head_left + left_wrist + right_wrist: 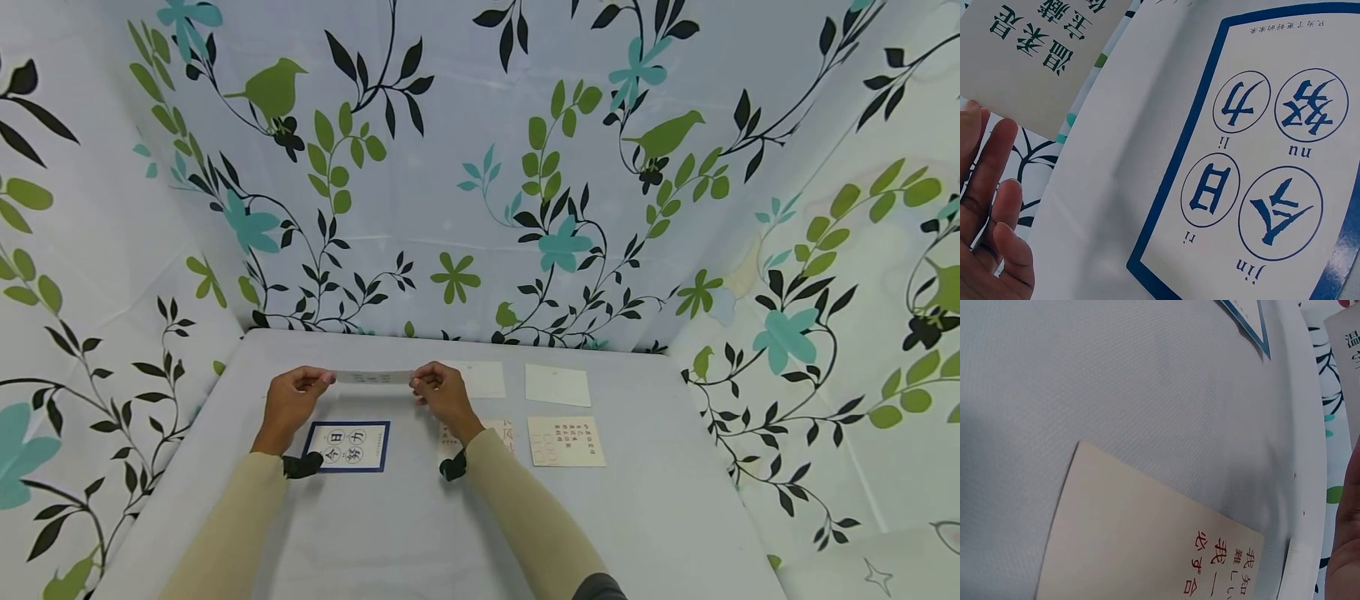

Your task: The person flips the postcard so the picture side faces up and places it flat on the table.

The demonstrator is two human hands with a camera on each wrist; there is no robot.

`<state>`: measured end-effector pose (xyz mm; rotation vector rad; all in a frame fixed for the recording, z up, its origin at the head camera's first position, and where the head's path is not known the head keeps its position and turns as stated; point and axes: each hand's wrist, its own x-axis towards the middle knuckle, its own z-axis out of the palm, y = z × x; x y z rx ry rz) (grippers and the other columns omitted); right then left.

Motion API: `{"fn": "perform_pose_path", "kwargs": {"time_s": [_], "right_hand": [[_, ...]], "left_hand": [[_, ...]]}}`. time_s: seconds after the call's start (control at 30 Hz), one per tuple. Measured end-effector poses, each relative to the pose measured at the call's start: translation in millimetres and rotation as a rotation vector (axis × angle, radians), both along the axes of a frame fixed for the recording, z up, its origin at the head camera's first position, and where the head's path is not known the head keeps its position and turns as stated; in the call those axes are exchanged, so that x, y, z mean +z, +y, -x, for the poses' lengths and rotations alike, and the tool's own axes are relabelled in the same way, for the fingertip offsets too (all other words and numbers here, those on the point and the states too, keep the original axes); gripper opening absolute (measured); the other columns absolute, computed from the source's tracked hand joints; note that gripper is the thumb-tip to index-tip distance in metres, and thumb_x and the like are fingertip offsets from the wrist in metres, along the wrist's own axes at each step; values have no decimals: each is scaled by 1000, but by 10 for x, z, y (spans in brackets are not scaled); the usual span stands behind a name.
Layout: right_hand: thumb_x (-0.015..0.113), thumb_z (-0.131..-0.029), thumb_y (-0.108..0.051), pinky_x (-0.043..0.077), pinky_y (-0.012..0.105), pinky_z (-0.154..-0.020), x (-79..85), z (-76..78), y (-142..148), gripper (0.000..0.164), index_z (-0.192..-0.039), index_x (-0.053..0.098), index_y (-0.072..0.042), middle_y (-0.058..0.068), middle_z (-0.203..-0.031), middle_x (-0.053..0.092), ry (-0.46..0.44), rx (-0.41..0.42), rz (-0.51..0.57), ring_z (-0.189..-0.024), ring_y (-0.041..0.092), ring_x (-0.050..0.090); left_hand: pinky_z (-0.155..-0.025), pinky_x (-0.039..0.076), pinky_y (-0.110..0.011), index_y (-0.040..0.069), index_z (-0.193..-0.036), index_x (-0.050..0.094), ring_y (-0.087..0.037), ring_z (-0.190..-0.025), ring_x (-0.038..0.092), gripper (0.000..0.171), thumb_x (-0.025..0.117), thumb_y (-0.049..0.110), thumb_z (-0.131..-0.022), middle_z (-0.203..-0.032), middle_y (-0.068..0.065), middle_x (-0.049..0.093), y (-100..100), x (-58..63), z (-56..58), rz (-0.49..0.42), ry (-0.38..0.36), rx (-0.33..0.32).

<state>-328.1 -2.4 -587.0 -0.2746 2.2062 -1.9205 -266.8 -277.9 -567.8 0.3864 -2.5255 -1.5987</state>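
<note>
A pale card (373,377) with dark printed characters is held up between my two hands near the far edge of the table, foreshortened to a thin strip in the head view. My left hand (291,402) pinches its left end, and my right hand (447,398) pinches its right end. In the left wrist view, the card (1022,59) shows columns of characters above the left fingertips (1005,131). Below it on the table lies a blue-bordered card (347,447) with four circled characters. A card with red writing (501,435) is partly hidden by the right hand.
Right of the right hand lies a cream card (566,442) with red and dark writing. Two blank-looking cards, one partly behind the right hand (483,379) and one farther right (557,385), lie along the back. Patterned cloth (450,208) surrounds the white table (645,500).
</note>
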Motion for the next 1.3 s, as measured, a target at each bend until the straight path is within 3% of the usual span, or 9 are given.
{"fn": "perform_pose_path", "kwargs": {"time_s": [0.17, 0.53, 0.9, 1.3], "right_hand": [[71, -102, -13, 63, 31, -79, -30, 28, -9, 9, -110, 73, -16, 3, -102, 72, -1, -15, -22, -90, 13, 70], [73, -102, -19, 62, 30, -77, -7, 17, -31, 5, -106, 74, -21, -1, -101, 68, -11, -56, -77, -89, 13, 66], [74, -101, -17, 62, 30, -77, -30, 23, -69, 5, -104, 74, -21, -1, -101, 69, -33, -97, -78, -89, 14, 66], [75, -100, -17, 62, 31, -75, -18, 0, -72, 7, -105, 73, -21, 0, -98, 69, -46, -119, -60, -85, 14, 67]], "left_hand": [[-98, 45, -36, 6, -127, 71, -27, -113, 59, 31, 66, 29, -107, -129, -18, 72, 11, 10, 14, -12, -23, 14], [-82, 47, -18, 7, -124, 71, -23, -106, 56, 28, 72, 24, -103, -126, -16, 70, 12, -33, 24, 14, -10, 16], [-82, 47, -20, 6, -122, 71, -24, -104, 54, 26, 72, 24, -102, -127, -16, 70, 38, -26, 37, 14, -22, 24], [-78, 48, -15, 7, -124, 69, -23, -101, 58, 27, 72, 23, -103, -122, -15, 70, 50, -28, 41, 4, -24, 27]]}}
